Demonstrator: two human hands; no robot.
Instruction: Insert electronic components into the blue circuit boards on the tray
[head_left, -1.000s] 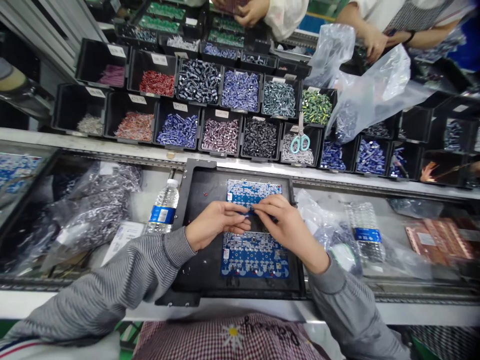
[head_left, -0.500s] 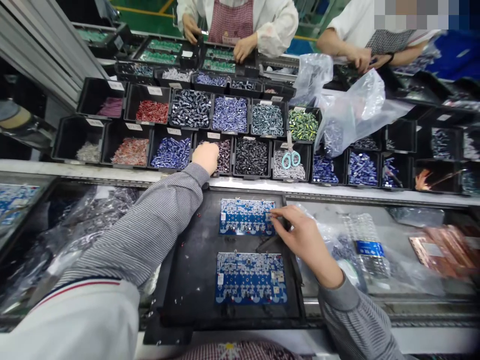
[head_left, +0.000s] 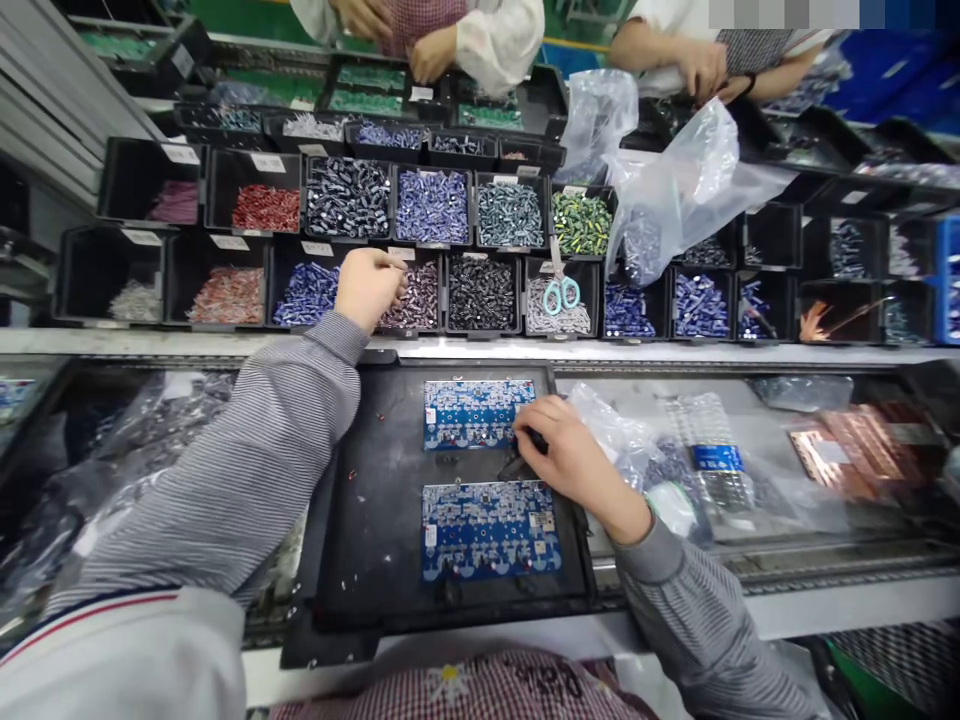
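Observation:
My left hand (head_left: 367,288) is over the front-row bin of brownish-purple components (head_left: 417,298), its fingertips pinched together. Whatever it may hold is too small to make out. My right hand (head_left: 570,452) is at the right end of the upper blue circuit board (head_left: 471,414), with fingers curled and thumb tucked close. Something dark shows between these fingers, but I cannot tell what. The lower blue circuit board (head_left: 487,530) lies just below, near my right wrist. Both boards rest flat on a black tray (head_left: 367,540).
Two rows of black bins with small components stand behind the tray. Light-blue scissors (head_left: 561,290) lie on one bin. A clear plastic bag (head_left: 682,190) slumps over others. Bagged parts (head_left: 709,455) and copper-coloured strips (head_left: 862,450) are at right. Two co-workers' hands work at the far side.
My left hand has come up out of the bin, its fingertips now showing. My right hand's fingers have curled in at the upper board's right end. The head view has shifted.

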